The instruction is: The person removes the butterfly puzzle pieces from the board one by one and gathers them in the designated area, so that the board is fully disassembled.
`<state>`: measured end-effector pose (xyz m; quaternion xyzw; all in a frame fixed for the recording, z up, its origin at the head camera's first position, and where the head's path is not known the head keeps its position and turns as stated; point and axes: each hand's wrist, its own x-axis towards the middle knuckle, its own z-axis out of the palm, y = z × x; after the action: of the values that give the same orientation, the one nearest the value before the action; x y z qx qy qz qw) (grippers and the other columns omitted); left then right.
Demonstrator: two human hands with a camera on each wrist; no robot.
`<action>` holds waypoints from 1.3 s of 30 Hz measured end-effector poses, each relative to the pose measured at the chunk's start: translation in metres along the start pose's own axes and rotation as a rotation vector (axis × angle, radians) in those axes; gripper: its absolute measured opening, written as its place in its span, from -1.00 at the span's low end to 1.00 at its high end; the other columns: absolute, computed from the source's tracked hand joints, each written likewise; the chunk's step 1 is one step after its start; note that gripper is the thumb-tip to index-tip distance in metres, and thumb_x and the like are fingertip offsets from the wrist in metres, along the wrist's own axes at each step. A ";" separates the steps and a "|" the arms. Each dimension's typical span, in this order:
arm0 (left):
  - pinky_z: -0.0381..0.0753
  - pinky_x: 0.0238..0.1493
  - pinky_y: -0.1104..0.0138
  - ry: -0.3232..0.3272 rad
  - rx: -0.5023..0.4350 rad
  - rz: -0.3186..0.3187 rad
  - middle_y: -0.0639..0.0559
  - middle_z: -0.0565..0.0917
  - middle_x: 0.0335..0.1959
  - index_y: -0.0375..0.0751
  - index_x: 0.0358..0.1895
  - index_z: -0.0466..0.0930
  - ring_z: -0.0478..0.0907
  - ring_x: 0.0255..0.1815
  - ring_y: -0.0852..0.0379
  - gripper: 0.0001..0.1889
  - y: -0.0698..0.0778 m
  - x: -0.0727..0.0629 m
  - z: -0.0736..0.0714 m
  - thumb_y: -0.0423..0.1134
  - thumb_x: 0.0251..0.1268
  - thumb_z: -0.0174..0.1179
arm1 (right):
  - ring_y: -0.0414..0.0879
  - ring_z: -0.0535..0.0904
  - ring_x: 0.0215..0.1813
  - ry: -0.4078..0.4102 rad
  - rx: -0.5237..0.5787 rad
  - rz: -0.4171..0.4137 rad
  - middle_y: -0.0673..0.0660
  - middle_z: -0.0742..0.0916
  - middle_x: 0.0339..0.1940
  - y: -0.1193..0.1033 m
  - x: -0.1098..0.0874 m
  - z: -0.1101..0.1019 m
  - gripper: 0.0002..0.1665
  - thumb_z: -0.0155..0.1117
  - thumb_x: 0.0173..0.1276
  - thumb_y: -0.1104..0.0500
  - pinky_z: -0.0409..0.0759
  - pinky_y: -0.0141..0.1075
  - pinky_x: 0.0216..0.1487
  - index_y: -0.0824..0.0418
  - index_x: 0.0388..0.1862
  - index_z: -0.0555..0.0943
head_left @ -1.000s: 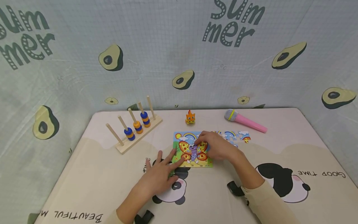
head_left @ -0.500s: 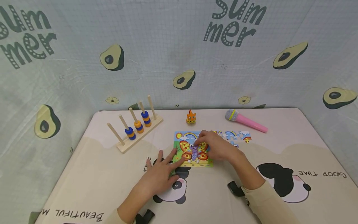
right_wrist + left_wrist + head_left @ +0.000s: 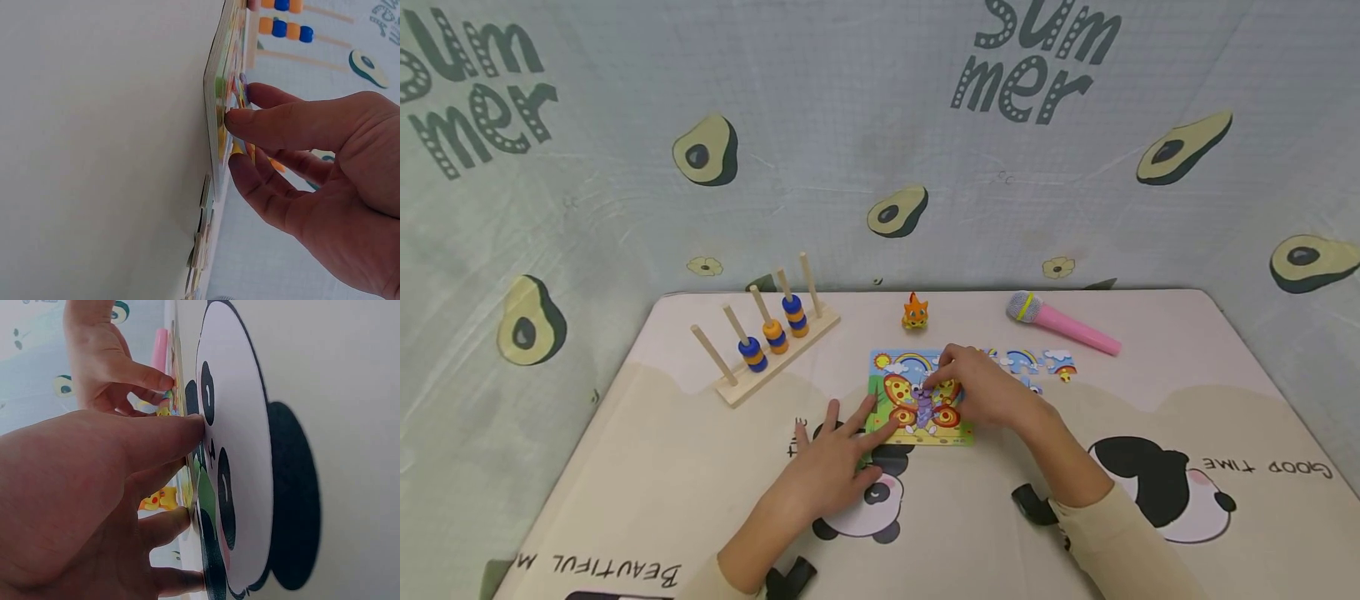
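Note:
A butterfly jigsaw puzzle (image 3: 917,434) in a flat board lies on the table, with a sun and rainbow along its top. My left hand (image 3: 831,471) is spread out, its index and middle fingertips resting on the board's left side. Over the right part of the picture is my right hand (image 3: 988,387), thumb and fingers bent. In the right wrist view, that right hand (image 3: 312,144) pinches a colourful puzzle piece (image 3: 240,92), tilted up from the board's face. Fingers cover much of the piece. The right hand also hides the board's upper right corner.
Several loose puzzle pieces (image 3: 1021,361) lie right of the board. A pink toy microphone (image 3: 1075,329) and a small orange figure (image 3: 915,312) stand or lie farther back. At the left is a wooden peg rack (image 3: 752,385) with blue and orange rings. A fabric wall rises behind.
The head view has shifted slightly. Both hands keep nearly the same places on and over the puzzle board.

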<state>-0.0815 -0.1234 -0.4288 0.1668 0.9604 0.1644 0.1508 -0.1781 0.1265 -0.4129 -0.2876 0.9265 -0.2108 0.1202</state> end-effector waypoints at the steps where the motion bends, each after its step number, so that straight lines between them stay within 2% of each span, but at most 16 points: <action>1: -0.02 0.27 -0.69 -0.002 -0.001 -0.001 0.04 0.11 0.73 0.35 0.54 0.39 0.01 0.64 -0.56 -0.39 0.000 0.000 -0.001 0.05 0.47 0.27 | 0.01 0.51 0.05 0.000 -0.002 0.006 0.07 0.65 0.01 0.000 0.000 0.000 -0.46 0.49 0.14 0.45 0.55 -0.07 0.13 0.01 0.06 0.83; 11: -0.03 0.27 -0.69 -0.009 -0.007 -0.004 0.04 0.11 0.73 0.35 0.54 0.40 0.01 0.64 -0.55 -0.39 0.004 0.001 -0.003 0.06 0.46 0.28 | 0.00 0.53 0.01 0.005 0.008 0.005 0.06 0.66 -0.02 0.004 -0.002 -0.002 -0.46 0.41 0.13 0.48 0.54 -0.10 0.08 0.04 0.04 0.83; 19: -0.03 0.28 -0.69 -0.003 -0.010 0.006 0.04 0.11 0.73 0.34 0.54 0.40 0.01 0.64 -0.56 -0.40 0.004 0.001 -0.002 0.05 0.47 0.27 | -0.02 0.55 -0.02 -0.002 0.066 0.022 0.07 0.68 -0.03 0.010 -0.003 -0.005 -0.46 0.41 0.09 0.49 0.57 -0.13 0.03 0.09 0.03 0.83; 24: -0.03 0.29 -0.69 -0.006 -0.014 0.004 0.03 0.10 0.73 0.34 0.54 0.39 -0.01 0.64 -0.56 -0.40 0.003 0.002 -0.002 0.04 0.48 0.26 | -0.05 0.55 -0.07 -0.003 0.099 0.022 0.07 0.68 -0.03 0.014 -0.004 -0.007 -0.44 0.38 0.05 0.50 0.58 -0.22 -0.06 0.09 0.02 0.82; 31: -0.06 0.31 -0.68 -0.012 -0.027 -0.016 0.04 0.10 0.73 0.36 0.55 0.38 -0.03 0.66 -0.53 -0.39 0.002 0.001 -0.003 0.03 0.47 0.27 | -0.07 0.57 -0.14 0.005 0.174 0.016 0.04 0.68 -0.04 0.019 -0.007 -0.010 -0.44 0.34 0.05 0.51 0.63 -0.27 -0.12 0.09 0.01 0.82; 39: -0.11 0.31 -0.69 -0.005 -0.045 -0.002 0.01 0.11 0.73 0.33 0.54 0.39 -0.05 0.65 -0.55 -0.39 0.001 0.001 -0.002 -0.01 0.47 0.28 | -0.06 0.57 -0.17 0.062 0.171 0.012 0.04 0.69 -0.05 0.032 -0.020 -0.017 -0.40 0.28 0.03 0.53 0.63 -0.27 -0.14 0.07 0.00 0.82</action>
<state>-0.0829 -0.1224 -0.4264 0.1626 0.9563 0.1855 0.1572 -0.1832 0.1677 -0.4112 -0.2639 0.9102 -0.2970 0.1169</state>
